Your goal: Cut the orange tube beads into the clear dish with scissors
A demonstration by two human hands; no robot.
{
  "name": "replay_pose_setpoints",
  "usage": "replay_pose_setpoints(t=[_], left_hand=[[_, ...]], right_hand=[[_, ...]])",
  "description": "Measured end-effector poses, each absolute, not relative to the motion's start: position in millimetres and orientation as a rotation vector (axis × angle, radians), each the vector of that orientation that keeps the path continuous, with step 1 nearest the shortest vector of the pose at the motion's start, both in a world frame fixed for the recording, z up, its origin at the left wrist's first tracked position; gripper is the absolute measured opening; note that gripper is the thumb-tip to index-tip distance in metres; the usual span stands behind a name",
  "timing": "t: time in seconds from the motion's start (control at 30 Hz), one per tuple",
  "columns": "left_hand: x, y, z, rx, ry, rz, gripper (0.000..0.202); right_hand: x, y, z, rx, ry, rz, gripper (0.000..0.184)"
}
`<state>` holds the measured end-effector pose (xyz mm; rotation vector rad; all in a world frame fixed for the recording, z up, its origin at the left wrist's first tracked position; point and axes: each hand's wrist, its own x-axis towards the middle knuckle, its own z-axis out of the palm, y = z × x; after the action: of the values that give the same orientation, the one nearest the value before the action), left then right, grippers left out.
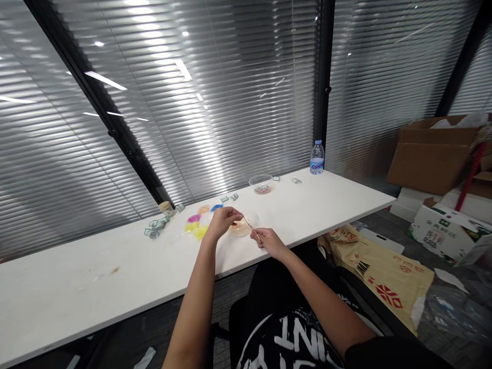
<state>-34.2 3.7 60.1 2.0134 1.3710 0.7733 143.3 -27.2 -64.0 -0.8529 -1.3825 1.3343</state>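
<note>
My left hand [226,220] pinches the upper end of a thin gold-brown strand [249,225], which looks like strung beads. Lower and to the right, my right hand [270,242] grips its other end, so the strand runs taut and slanting between them. Behind it stands a clear bowl [240,231] with something pale orange in it. Small bags of coloured bits lie left of the bowl: yellow [200,232], magenta [194,218], blue [217,207] and peach [203,209]. The single pieces are too small to make out.
Farther back on the white table [154,271] are a clear bowl of pinkish bits [262,189] and a water bottle [317,158]. Crumpled clear packets [156,225] and a cork-lidded jar [166,207] sit left. Cardboard boxes [434,159] and a yellow bag [380,271] are at right.
</note>
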Motion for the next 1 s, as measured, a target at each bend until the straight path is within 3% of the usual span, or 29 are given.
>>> replay_pose_setpoints(t=[0.5, 0.77, 1.0], left_hand=[[-37.1, 9.2, 67.7, 2.191, 1.484, 0.567, 0.026], [-25.4, 42.2, 68.2, 2.351, 1.734, 0.162, 0.028], [-6.9, 55.0, 59.6, 2.450, 1.635, -0.115, 0.027]], right_hand=[[143.3, -27.4, -58.0, -0.884, -1.320, 1.372, 0.025], [147.9, -32.0, -48.3, -0.883, -1.207, 1.375, 0.029], [147.5, -33.5, -46.7, -0.881, -1.168, 1.391, 0.027]])
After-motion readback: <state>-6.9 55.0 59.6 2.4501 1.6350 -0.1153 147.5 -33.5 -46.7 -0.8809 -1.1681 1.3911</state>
